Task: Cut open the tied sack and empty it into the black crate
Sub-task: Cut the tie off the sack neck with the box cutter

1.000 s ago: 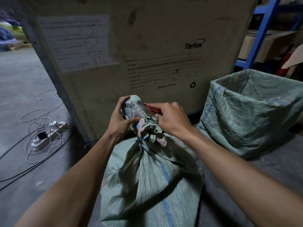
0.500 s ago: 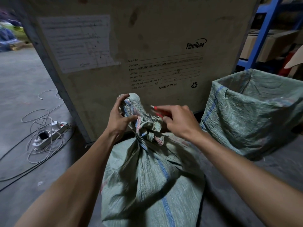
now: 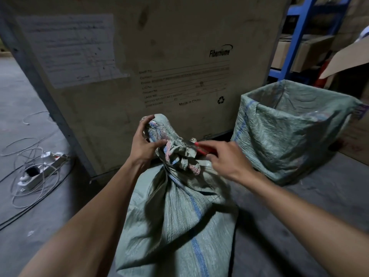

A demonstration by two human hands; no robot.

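On grey concrete floor (image 3: 30,96), tied sack (image 3: 179,226), left hand (image 3: 142,145) fingers gripping its neck, right hand (image 3: 225,160) clamped on red cutter (image 3: 201,147).

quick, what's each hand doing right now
Left hand: closed, gripping the bunched top of the tied sack.
Right hand: closed, holding a red cutter at the knot.

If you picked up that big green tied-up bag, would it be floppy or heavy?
Probably floppy: the tied sack is thin woven cloth, creased and folded all over. It bulges wide below the knot and sits slumped on the floor, so it is likely full and fairly heavy. The left hand grips its bunched top, which looks like the easiest handle.
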